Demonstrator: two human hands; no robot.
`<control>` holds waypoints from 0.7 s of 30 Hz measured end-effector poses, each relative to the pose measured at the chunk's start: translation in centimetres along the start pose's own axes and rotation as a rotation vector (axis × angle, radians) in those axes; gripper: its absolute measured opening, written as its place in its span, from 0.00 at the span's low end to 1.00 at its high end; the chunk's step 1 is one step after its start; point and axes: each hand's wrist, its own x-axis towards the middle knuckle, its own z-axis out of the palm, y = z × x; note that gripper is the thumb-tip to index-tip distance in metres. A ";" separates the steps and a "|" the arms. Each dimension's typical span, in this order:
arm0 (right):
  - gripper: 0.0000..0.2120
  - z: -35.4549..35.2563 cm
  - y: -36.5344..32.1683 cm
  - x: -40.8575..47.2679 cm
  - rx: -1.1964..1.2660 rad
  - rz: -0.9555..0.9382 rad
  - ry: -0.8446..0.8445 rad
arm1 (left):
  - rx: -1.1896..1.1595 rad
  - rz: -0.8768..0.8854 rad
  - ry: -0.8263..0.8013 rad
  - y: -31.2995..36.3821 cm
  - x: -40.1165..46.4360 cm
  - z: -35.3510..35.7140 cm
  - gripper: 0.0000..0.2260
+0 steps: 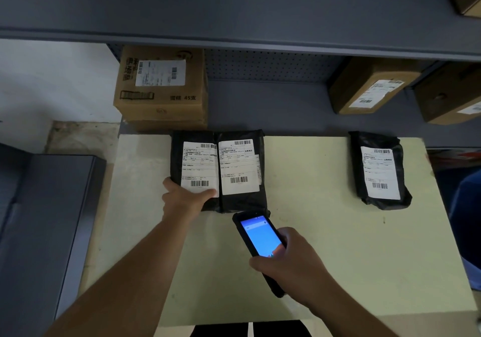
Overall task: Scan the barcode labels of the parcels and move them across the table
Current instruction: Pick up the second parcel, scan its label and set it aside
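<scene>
Two black plastic parcels with white barcode labels lie side by side at the far edge of the pale yellow table [325, 245]. My left hand [183, 198] grips the near left corner of the left parcel [194, 166], thumb on its label. The second parcel [240, 170] touches it on the right. My right hand [291, 261] holds a black handheld scanner [260, 237] with a lit blue screen, its tip just below the second parcel. A third black parcel [380, 171] lies alone at the table's far right.
A grey shelf unit stands behind the table. On its lower shelf sit a labelled cardboard box [161, 86] at the left and two brown boxes [369, 86] at the right. A grey cabinet [39, 232] stands left of the table.
</scene>
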 end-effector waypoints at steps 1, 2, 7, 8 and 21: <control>0.34 -0.2 0.1 -0.1 -0.001 -0.004 0.001 | -0.004 -0.002 -0.001 -0.1 0.0 -0.1 0.54; 0.33 -0.3 0.1 -0.2 0.000 -0.007 0.002 | -0.008 -0.008 0.001 -0.2 -0.1 -0.2 0.55; 0.29 -1.1 0.7 -0.5 0.020 -0.016 0.006 | -0.154 -0.046 -0.031 -1.2 0.1 -1.2 0.48; 0.30 -1.2 0.8 -0.6 0.021 -0.018 0.005 | -0.181 -0.051 -0.044 -1.3 0.1 -1.5 0.48; 0.27 -2.5 1.4 -2.5 0.019 -0.048 0.024 | -0.409 -0.041 -0.233 -2.5 -1.1 -4.7 0.28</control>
